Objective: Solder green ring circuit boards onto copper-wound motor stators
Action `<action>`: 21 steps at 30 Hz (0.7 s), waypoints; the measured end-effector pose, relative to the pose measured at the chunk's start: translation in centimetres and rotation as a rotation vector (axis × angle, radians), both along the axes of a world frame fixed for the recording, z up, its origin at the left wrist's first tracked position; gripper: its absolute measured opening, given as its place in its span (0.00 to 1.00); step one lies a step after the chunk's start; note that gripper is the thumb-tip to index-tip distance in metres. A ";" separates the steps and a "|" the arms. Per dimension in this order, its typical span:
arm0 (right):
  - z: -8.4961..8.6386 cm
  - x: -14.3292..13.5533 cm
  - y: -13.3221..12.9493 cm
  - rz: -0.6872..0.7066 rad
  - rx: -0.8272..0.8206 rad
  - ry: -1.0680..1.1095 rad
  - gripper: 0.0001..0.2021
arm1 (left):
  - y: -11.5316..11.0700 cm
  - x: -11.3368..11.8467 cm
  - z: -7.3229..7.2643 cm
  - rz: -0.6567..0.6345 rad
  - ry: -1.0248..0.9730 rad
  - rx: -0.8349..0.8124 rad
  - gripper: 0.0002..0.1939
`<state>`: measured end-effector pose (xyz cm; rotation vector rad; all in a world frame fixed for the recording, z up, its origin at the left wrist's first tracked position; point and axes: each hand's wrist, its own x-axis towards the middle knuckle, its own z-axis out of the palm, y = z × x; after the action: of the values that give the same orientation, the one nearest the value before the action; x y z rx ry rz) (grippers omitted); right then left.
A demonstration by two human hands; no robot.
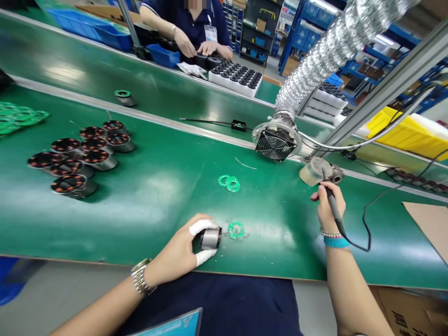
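Note:
My left hand, with white covers on two fingers, grips a metal motor stator lying on its side near the front edge of the green table. Just right of the stator lies a green ring-shaped board, with a thin wire between them. Farther back are overlapping green ring boards. In my right hand is a soldering iron, its tip at a round, pale container at the right. The tip itself is hard to make out.
Several stators stand at the left, near a pile of green boards. A fan hangs under a silver duct. Cardboard lies far right. Across the table a person handles black parts beside a white tray.

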<state>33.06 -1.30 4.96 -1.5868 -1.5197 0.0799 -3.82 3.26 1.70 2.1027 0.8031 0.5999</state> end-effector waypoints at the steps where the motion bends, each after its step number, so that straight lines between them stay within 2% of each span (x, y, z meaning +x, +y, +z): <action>1: -0.2 -1.7 -0.6 -0.023 0.016 0.020 0.11 | 0.0 0.1 0.0 0.009 -0.022 -0.032 0.17; 2: -0.3 -3.5 -1.2 -0.015 -0.002 0.034 0.09 | 0.1 0.3 0.1 0.019 -0.043 -0.065 0.18; 3: -0.4 -5.3 -1.7 0.051 -0.064 0.013 0.08 | 0.1 0.4 0.2 0.026 -0.058 -0.093 0.19; 4: -0.4 -7.0 -2.2 0.199 -0.139 -0.018 0.11 | 0.2 0.7 0.3 0.029 -0.065 -0.112 0.20; 6: -0.4 -9.8 -2.7 0.449 -0.163 -0.023 0.15 | 0.3 1.1 0.5 0.014 -0.070 -0.125 0.23; 8: -0.4 -11.5 -2.8 0.529 -0.145 -0.041 0.15 | 0.3 1.6 0.8 -0.028 -0.079 -0.121 0.25; 11: -0.7 -12.8 -2.2 0.430 -0.140 -0.026 0.10 | 0.2 1.9 0.7 -0.072 -0.040 -0.098 0.22; 13: -1.1 -13.4 -1.9 0.323 -0.155 0.030 0.07 | 0.1 1.9 0.4 -0.046 0.023 -0.027 0.21; 16: -1.9 -14.5 -1.8 0.184 -0.161 0.115 0.09 | -0.1 1.3 0.0 0.017 0.106 0.089 0.21; 18: -2.3 -15.2 -1.9 0.131 -0.158 0.150 0.11 | -0.2 0.7 0.2 -0.003 0.132 0.082 0.30; 20: -2.5 -15.5 -1.9 0.123 -0.160 0.170 0.11 | -0.1 0.1 1.0 -0.038 0.123 0.011 0.41; 21: -2.5 -15.6 -1.9 0.131 -0.158 0.176 0.11 | -0.1 -0.1 1.4 -0.035 0.110 -0.022 0.43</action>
<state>17.45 -3.15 2.44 -1.5562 -1.5074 0.4116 -3.91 3.17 3.14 2.1396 0.8290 0.4574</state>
